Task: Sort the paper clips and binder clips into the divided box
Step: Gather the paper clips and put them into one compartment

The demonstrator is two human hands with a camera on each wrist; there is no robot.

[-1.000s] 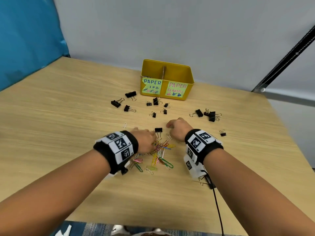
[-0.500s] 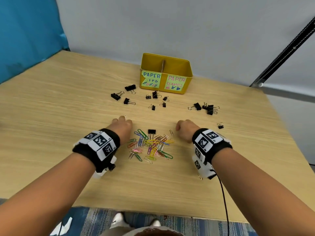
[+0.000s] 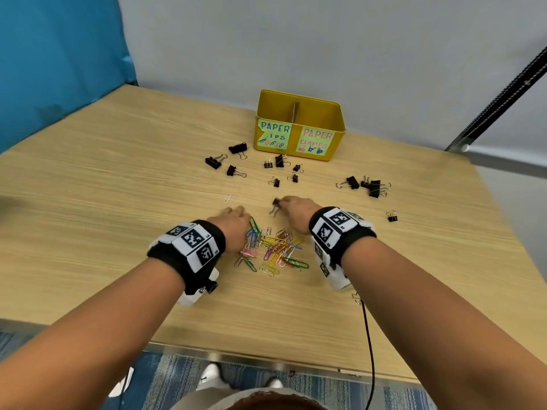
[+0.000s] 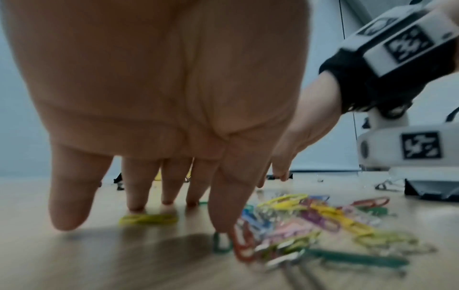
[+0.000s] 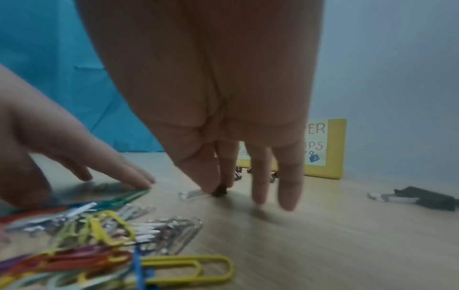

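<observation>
Our right hand [image 3: 296, 213] pinches a small black binder clip with wire handles [image 3: 276, 204] between thumb and forefinger, the other fingers hanging straight — it sits at the table just beyond the heap of coloured wire paper clips [image 3: 273, 250]. The yellow divided tin box [image 3: 299, 125] lies straight ahead, well apart, its "PAPER CLAMPS" half on the right — our right hand's side. Our left hand [image 3: 233, 224] lies flat, fingers straight, on the heap's left edge, holding nothing.

Wood-grain table [image 3: 88, 232], teal sheet [image 3: 59, 60] far left, grey wall [image 3: 325, 39], striped rug [image 3: 183, 377] below
</observation>
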